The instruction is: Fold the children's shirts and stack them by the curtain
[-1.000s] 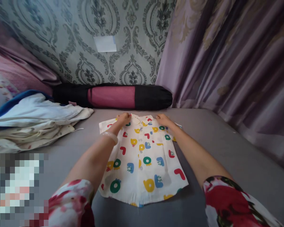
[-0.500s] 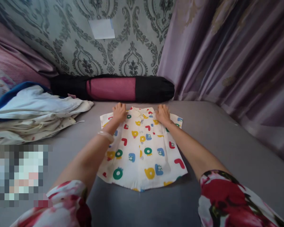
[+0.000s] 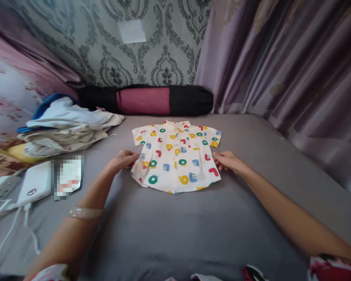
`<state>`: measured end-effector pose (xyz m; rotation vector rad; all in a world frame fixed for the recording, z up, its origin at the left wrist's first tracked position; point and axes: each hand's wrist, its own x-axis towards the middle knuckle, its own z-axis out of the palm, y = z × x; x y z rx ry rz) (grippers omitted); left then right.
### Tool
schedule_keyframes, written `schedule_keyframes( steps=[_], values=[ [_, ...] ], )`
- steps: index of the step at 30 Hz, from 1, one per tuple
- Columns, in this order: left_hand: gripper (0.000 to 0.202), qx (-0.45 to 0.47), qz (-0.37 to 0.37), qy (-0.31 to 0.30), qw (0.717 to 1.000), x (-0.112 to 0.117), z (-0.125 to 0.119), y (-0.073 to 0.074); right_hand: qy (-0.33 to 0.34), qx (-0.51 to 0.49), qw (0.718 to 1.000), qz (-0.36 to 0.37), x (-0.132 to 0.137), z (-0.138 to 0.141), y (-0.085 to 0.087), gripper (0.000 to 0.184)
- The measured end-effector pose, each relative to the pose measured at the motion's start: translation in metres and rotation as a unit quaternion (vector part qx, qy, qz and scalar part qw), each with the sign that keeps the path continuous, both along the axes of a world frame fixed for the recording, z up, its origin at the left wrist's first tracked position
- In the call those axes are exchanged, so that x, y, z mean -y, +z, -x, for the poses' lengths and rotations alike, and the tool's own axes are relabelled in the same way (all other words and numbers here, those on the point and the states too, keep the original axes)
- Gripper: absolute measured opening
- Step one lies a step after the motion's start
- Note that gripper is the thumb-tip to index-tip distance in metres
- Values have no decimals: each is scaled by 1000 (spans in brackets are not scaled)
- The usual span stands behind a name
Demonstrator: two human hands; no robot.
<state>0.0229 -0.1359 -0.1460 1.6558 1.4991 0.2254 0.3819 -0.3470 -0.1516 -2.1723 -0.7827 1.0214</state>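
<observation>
– Looking at what?
– At a short-sleeved letter-print shirt (image 3: 175, 156), spread front-up on the grey sheet (image 3: 193, 230), near the long black-and-pink roll (image 3: 143, 100).
– Held how?
– Pinched at opposite side edges, by left hand (image 3: 123, 159) and right hand (image 3: 228, 160) set well apart.
– And off left?
– Looking at heaped clothes (image 3: 67, 129) and a white power bank (image 3: 36, 181).

A home: curtains (image 3: 248, 58), patterned wallpaper (image 3: 166, 68)

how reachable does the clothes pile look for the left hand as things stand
Probably yes: mostly just grey sheet lies between the left hand and the clothes pile, though the hand would likely have to let go of the shirt's side edge first.
</observation>
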Motion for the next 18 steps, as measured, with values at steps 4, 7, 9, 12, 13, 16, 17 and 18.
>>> schedule_keyframes(
  steps=[4,7,9,12,13,16,17,18],
  values=[
    [48,31,41,25,998,21,0,6,42,40,997,55,14,23,7,47],
    [51,78,84,43,992,30,1,11,36,49,994,88,19,35,10,43],
    [55,103,106,44,988,34,2,12,28,43,994,94,21,41,11,36],
    [51,113,109,41,987,39,0,12,17,35,995,87,26,47,10,29],
    [47,109,102,42,988,41,-1,11,15,33,996,81,27,48,11,28],
    [32,101,93,62,988,45,-2,10,11,19,998,57,32,48,12,25],
    [28,99,96,73,988,45,-2,9,13,16,998,53,33,48,13,24],
    [25,92,98,82,988,46,0,8,15,15,998,51,35,47,13,24]
  ],
)
